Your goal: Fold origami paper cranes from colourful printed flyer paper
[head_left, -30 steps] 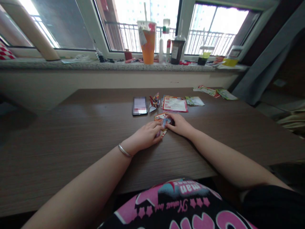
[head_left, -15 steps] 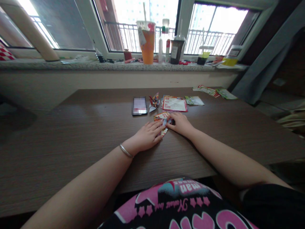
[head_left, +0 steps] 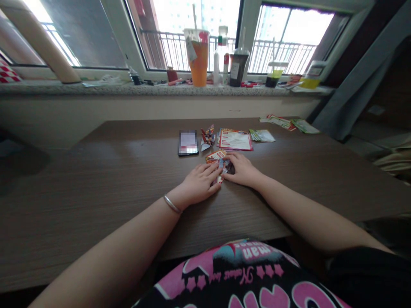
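Observation:
A colourful printed paper (head_left: 215,156), folded into a strip or flap shape, lies on the table under both hands. My left hand (head_left: 201,182) rests on it from the left, fingers stretched out and lying flat. From the right, my right hand (head_left: 242,169) has its thumb and bent fingers around the paper's right side. Much of the paper is hidden by the fingers. Just beyond it stands a folded paper figure (head_left: 208,137) with pointed tips.
A phone or tablet with a blurred screen (head_left: 188,143) lies left of the figure. To the right are stacked printed sheets (head_left: 236,140), green packets (head_left: 262,135) and more packets (head_left: 305,126). Drink cups, including an orange one (head_left: 199,64), and bottles line the windowsill (head_left: 154,89).
The fingers of my right hand have spread a little, with thumb and forefinger further apart. The paper's far end has shifted slightly to the left. My left hand stays flat on it.

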Tool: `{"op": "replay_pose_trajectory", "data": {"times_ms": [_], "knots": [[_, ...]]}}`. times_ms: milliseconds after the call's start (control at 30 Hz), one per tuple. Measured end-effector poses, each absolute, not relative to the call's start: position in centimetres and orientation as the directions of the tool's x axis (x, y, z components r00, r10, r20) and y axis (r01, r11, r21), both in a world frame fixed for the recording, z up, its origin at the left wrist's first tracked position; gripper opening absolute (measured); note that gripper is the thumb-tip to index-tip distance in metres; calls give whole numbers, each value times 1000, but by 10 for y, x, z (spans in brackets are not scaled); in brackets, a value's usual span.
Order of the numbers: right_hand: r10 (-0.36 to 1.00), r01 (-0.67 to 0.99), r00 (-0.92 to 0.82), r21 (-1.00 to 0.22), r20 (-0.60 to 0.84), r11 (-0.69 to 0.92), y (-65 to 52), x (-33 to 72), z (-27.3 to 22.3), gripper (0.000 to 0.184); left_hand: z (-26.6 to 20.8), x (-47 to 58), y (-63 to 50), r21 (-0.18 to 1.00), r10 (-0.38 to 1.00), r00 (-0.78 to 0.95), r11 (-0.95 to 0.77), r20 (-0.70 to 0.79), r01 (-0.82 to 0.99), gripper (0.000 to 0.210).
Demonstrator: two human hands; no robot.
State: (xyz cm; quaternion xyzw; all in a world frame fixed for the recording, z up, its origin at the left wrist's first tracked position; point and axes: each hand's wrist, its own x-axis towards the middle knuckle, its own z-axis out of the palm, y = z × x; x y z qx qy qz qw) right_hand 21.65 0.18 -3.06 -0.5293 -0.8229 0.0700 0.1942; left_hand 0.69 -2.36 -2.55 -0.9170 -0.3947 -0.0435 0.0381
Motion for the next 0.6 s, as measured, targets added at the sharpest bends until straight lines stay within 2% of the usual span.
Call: {"op": "replay_pose_trajectory", "data": {"times_ms": [67,133,267,600], "knots": [[893,831,-399,-331,208,448,-3,214,-32,81,-26,7,-24,-41,727,678,-678,113,734,60],[899,831,-403,-343,172,438,-5,211,-33,85,-26,7,-24,-46,731,672,-672,115,739,60],[910,841,-389,-349,141,413,-1,208,-34,84,-25,7,-24,-35,738,666,-667,108,744,62],[925,866,-332,-331,184,376,6,209,-33,68,-29,8,-24,11,753,647,-653,121,757,63]]}}
